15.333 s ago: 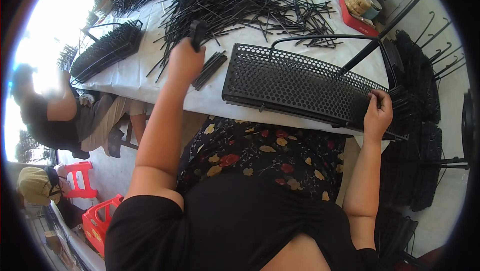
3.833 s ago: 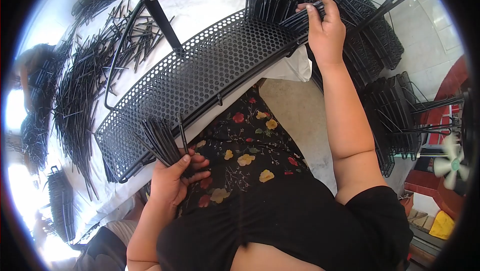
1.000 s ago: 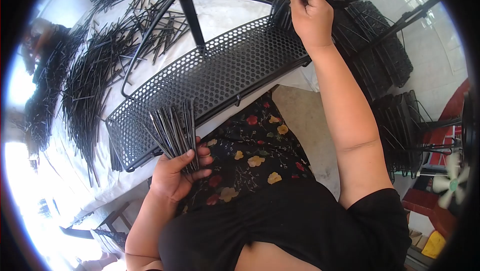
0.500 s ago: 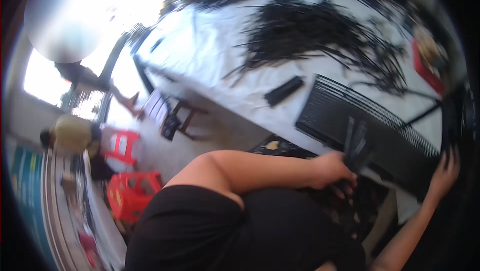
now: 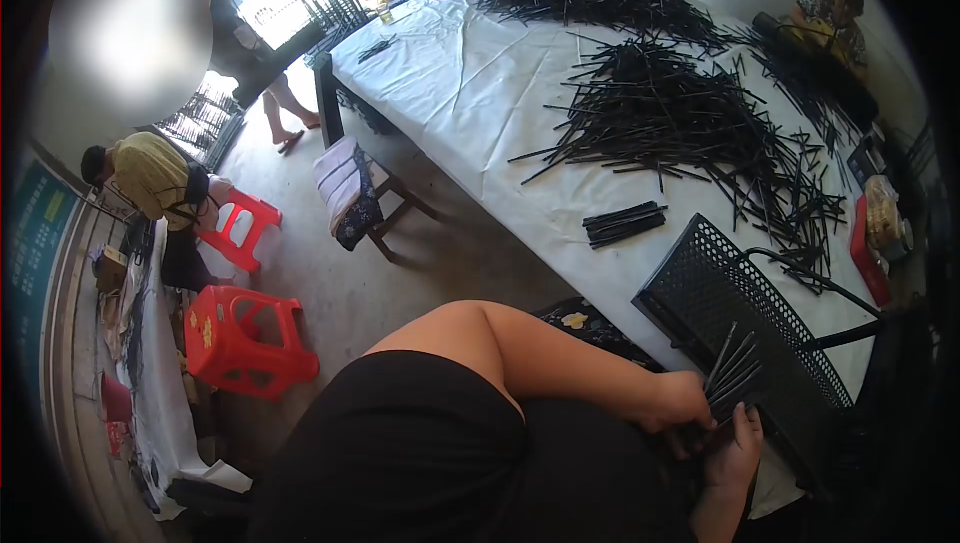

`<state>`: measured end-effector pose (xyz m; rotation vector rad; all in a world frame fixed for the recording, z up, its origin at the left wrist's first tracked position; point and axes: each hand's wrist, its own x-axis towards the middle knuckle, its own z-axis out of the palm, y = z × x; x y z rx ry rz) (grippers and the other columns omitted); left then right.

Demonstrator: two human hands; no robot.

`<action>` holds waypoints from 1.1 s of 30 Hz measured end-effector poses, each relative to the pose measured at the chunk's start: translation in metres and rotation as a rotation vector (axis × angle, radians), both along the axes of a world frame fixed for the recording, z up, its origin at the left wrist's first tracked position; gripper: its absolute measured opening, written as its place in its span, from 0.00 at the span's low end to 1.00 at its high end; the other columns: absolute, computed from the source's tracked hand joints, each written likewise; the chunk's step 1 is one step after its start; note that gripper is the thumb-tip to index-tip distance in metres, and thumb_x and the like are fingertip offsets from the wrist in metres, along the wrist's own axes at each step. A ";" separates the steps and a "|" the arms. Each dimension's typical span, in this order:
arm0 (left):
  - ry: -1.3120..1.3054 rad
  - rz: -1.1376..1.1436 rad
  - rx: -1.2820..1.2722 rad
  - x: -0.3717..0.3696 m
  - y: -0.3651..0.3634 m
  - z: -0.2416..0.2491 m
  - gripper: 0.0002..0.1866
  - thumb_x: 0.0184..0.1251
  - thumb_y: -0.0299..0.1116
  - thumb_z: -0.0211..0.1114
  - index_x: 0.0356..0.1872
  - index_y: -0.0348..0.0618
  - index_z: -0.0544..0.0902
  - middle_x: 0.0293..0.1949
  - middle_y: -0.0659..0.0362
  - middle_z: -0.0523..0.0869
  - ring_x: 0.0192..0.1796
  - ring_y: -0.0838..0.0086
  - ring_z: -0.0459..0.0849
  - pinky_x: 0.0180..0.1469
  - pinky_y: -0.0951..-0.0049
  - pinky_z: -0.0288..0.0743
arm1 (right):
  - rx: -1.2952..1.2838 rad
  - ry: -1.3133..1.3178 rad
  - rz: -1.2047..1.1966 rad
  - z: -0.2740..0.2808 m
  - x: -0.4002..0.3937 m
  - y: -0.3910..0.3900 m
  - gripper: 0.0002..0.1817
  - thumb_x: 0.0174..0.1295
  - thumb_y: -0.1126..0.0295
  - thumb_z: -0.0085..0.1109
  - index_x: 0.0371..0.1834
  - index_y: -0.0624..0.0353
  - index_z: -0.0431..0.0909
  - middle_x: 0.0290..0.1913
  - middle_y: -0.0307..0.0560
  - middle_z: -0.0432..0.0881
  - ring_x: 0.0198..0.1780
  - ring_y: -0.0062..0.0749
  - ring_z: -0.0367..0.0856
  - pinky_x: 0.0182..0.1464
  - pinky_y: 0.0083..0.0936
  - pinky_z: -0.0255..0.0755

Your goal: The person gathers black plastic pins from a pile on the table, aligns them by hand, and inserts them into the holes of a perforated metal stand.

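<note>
My left hand (image 5: pixel 680 402) is closed around the lower part of a bundle of thin black rods (image 5: pixel 736 363); their upper ends fan out over a black perforated metal basket (image 5: pixel 660 295). Close beside it, my right hand (image 5: pixel 735 443) has its fingers bent against the bottom of the same bundle, though its grip is partly hidden. The basket is tilted at the table's near edge, and a curved black handle (image 5: pixel 850 333) rises from its far side. A neat short stack of black rods (image 5: pixel 624 225) lies just beyond it.
On the white-covered table (image 5: pixel 430 93) lies a large loose pile of black rods (image 5: pixel 650 113), with more behind. Red plastic stools (image 5: pixel 250 338) and a wooden stool (image 5: pixel 385 208) stand left. One person (image 5: pixel 155 175) bends there, another (image 5: pixel 240 48) stands; a third (image 5: pixel 835 23) is far right.
My right hand has come away from the basket's right end to meet my left hand at the rods. The view has shifted and become sharper.
</note>
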<state>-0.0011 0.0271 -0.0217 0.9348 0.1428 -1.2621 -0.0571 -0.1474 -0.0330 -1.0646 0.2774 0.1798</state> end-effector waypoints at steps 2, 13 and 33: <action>0.005 -0.014 -0.012 -0.002 -0.002 -0.007 0.07 0.67 0.24 0.61 0.43 0.33 0.80 0.35 0.50 0.84 0.36 0.59 0.87 0.35 0.55 0.85 | 0.006 0.033 -0.061 -0.004 0.002 0.000 0.15 0.71 0.71 0.52 0.57 0.65 0.73 0.48 0.50 0.83 0.46 0.34 0.83 0.48 0.28 0.78; 0.204 0.022 -0.032 0.007 0.020 0.007 0.17 0.68 0.22 0.56 0.58 0.34 0.76 0.51 0.44 0.83 0.52 0.47 0.84 0.53 0.39 0.81 | 0.035 0.242 -0.270 0.017 0.011 0.028 0.18 0.65 0.69 0.60 0.56 0.66 0.75 0.47 0.52 0.84 0.48 0.43 0.84 0.49 0.41 0.80; -0.026 0.032 0.039 -0.001 0.024 0.014 0.19 0.73 0.26 0.50 0.63 0.35 0.71 0.53 0.44 0.82 0.51 0.47 0.85 0.47 0.51 0.86 | 0.292 0.163 -0.151 -0.001 0.007 0.024 0.11 0.64 0.75 0.62 0.47 0.64 0.78 0.43 0.49 0.85 0.44 0.35 0.85 0.48 0.33 0.80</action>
